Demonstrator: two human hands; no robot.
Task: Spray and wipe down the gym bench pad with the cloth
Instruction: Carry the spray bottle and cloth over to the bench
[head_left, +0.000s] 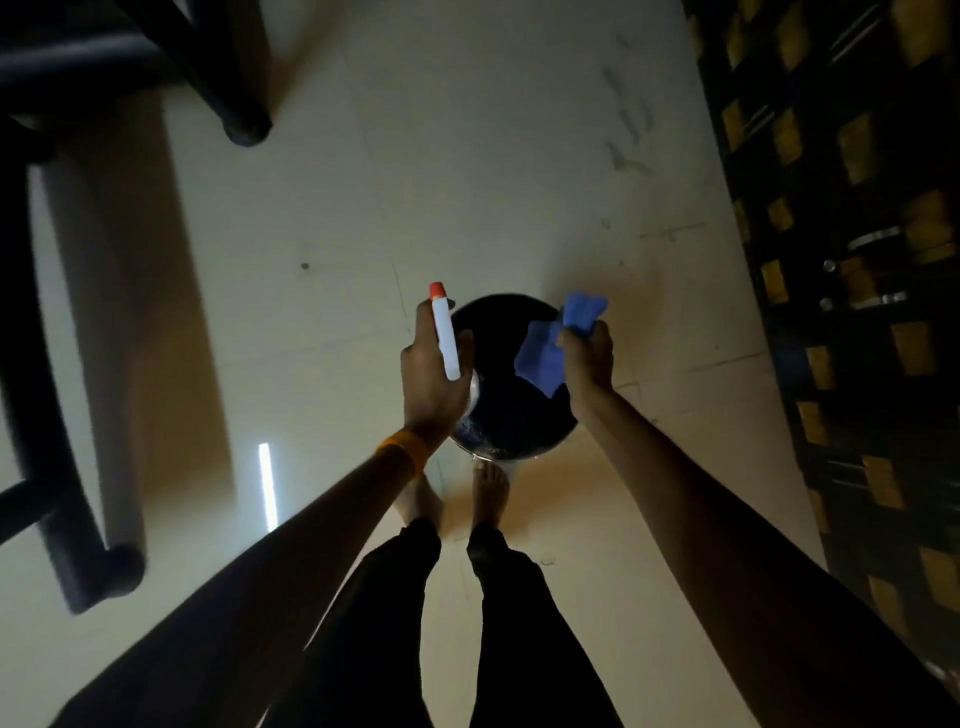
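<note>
My left hand (431, 379) grips a white spray bottle (445, 338) with a red-orange nozzle pointing away from me. My right hand (587, 358) clutches a crumpled blue cloth (545, 353). Both hands hover over a round black pad (514, 410) with a shiny rim, standing just in front of my bare feet. The cloth hangs above the pad's right half; whether it touches the pad I cannot tell. An orange band circles my left wrist.
A black metal equipment frame (57, 467) with tube legs stands on the pale floor at the left and top left. A dark rack with yellow-brown patches (852, 260) runs along the right side. My feet (488, 493) stand right behind the pad.
</note>
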